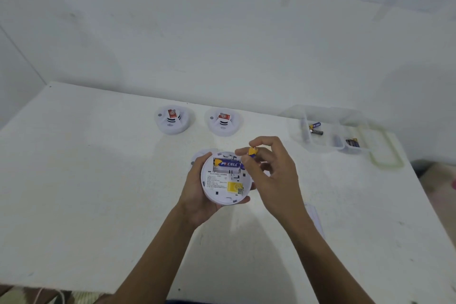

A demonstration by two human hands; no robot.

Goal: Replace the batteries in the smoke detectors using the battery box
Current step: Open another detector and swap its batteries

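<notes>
My left hand point(197, 192) grips a round white smoke detector point(223, 189), back side up, above the table. One blue and yellow battery point(225, 163) lies in its open compartment. My right hand point(274, 170) pinches a second blue and yellow battery point(252, 151) just above the detector's right edge. Two more white smoke detectors point(174, 119) point(223, 121) sit face up farther back. The clear plastic battery box point(328, 131) stands open at the right with a few batteries point(315, 129) in its compartments.
A white detector cover point(201, 155) lies on the white table point(86, 180) behind my left hand. The box lid point(386, 153) lies to the right of the box. A white wall rises behind the table. The table's front edge runs along the bottom left.
</notes>
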